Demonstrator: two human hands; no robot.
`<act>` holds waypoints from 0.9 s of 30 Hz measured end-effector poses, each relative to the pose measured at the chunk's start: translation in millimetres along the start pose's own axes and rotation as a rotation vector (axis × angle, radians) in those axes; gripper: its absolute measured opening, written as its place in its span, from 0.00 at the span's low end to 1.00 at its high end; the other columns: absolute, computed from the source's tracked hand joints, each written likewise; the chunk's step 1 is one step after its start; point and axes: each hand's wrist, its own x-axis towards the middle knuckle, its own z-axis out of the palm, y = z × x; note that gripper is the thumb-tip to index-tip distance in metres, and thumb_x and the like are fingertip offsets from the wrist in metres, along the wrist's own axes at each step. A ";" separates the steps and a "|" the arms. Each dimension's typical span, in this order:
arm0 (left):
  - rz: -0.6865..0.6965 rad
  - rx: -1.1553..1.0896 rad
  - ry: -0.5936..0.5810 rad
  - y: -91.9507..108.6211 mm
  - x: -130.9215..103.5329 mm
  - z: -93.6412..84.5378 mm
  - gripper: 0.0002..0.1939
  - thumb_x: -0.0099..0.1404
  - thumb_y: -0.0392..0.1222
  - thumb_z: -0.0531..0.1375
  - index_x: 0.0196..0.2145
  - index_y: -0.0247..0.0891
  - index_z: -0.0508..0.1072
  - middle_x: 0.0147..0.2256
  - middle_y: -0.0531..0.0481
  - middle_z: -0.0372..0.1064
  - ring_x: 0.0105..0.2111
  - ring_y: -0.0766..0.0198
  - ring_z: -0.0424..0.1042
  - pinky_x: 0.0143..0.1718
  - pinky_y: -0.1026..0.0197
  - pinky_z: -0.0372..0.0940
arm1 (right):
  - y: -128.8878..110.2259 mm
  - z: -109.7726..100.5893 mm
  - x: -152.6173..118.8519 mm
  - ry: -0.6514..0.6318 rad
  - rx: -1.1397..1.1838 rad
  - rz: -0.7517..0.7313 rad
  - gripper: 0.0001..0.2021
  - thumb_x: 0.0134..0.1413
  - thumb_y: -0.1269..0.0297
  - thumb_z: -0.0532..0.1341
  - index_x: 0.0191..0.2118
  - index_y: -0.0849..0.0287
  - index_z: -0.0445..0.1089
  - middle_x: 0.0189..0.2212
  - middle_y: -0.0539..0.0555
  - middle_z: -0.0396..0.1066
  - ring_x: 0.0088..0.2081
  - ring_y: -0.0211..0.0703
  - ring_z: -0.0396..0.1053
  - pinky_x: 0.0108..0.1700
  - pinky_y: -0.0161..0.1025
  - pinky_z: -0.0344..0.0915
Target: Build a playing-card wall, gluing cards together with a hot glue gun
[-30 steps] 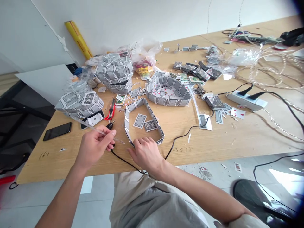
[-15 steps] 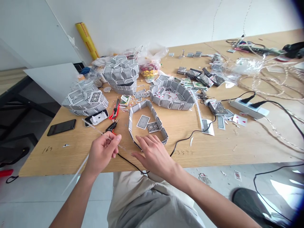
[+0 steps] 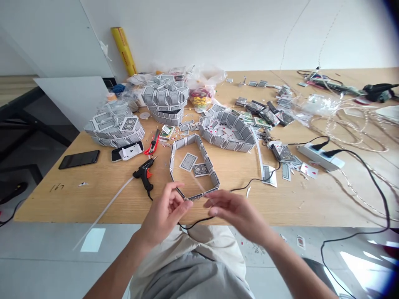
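Curling by the near edge of the ring (image 3: 208, 161), the left hand (image 3: 162, 216) hides whether it grips; the right hand (image 3: 238, 212) pinches a blurred clear strand (image 3: 198, 183). The ring stands on the table (image 3: 75, 207) around two cards (image 3: 188, 162), glue gun (image 3: 144, 172) leftward, open box (image 3: 229, 143) beyond.

Just the one head cam on my feed: it looks forward and down, left hand (image 3: 163, 214) and right hand (image 3: 238, 209) close, table (image 3: 274, 207) beyond, wall (image 3: 243, 33) up top.
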 end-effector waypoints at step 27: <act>0.224 0.498 0.359 -37.9 8.6 4.0 0.24 0.65 0.45 0.72 0.52 0.43 0.66 0.48 0.45 0.74 0.46 0.52 0.77 0.49 0.50 0.75 | -51.7 4.8 94.5 -0.244 -0.518 -0.008 0.17 0.64 0.46 0.67 0.38 0.57 0.76 0.33 0.52 0.78 0.35 0.44 0.74 0.37 0.38 0.69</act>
